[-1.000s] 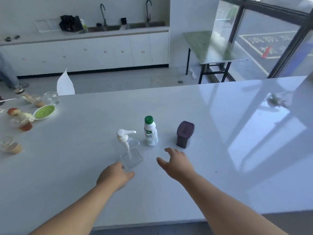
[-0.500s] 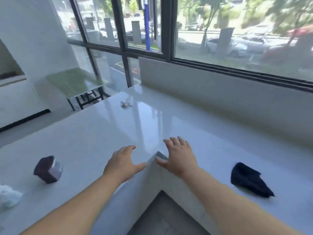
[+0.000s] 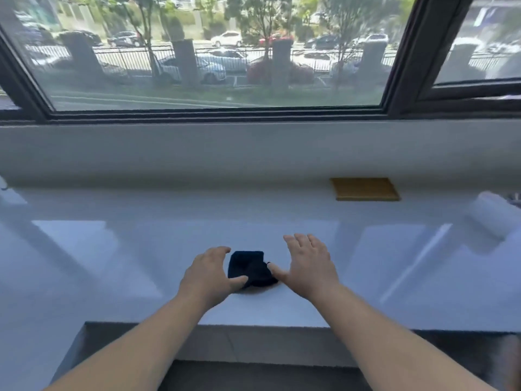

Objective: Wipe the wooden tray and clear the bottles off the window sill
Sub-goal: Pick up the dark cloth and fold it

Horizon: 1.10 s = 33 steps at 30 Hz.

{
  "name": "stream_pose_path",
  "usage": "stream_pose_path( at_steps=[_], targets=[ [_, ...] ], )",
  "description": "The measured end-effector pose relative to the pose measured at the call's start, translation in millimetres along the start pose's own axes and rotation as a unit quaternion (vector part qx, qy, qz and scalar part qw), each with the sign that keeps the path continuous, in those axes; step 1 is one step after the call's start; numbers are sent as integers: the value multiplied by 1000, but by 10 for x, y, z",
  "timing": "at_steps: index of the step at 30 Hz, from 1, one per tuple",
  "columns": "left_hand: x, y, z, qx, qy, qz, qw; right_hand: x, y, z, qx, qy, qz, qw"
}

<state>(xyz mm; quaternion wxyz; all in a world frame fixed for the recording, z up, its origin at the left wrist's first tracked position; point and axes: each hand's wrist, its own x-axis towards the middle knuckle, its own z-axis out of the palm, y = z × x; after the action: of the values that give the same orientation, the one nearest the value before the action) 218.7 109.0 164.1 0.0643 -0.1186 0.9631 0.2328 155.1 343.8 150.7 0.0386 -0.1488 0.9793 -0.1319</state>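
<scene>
A crumpled dark blue cloth (image 3: pixel 251 267) lies on the white window sill counter (image 3: pixel 141 249) between my hands. My left hand (image 3: pixel 210 273) is just left of it, fingers curved and apart, thumb touching the cloth's near edge. My right hand (image 3: pixel 308 262) is spread flat just right of it, thumb tip at the cloth's right side. Neither hand holds it. The wooden tray (image 3: pixel 364 189) lies flat at the back right against the wall below the window. No bottles are in view.
A white roll, blurred, (image 3: pixel 492 221) lies at the far right of the counter. The window (image 3: pixel 225 52) with its dark frame runs along the back. The counter's front edge drops to a dark floor (image 3: pixel 253 373) below my arms.
My view has swung right, from the counter with the bottles to the window. The cloth, earlier off to the right, now sits between my hands, which have closed in on both sides of it.
</scene>
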Motion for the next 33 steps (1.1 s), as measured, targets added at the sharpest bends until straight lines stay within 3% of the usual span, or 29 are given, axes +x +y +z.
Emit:
stream_pose_path(
  at_steps=[10,21,26,30,33],
  targets=[
    [1057,-380,705,60,-119,31,991,434,66,887,-26,-95,73,992],
    [1672,-719,1083,81,-189,47,977,960,-108,1409,-46,-168,107,979],
    [1801,-692,954,39,-203,43,978,1166,-147,1214,120,-176,139,967],
    [1907,-499,721,-30,-218,78,972,1509,-232,705,310,-128,137,932],
    [1979,-217,532,-114,-213,55,969,1800,-241,248,394,-119,105,905]
  ],
)
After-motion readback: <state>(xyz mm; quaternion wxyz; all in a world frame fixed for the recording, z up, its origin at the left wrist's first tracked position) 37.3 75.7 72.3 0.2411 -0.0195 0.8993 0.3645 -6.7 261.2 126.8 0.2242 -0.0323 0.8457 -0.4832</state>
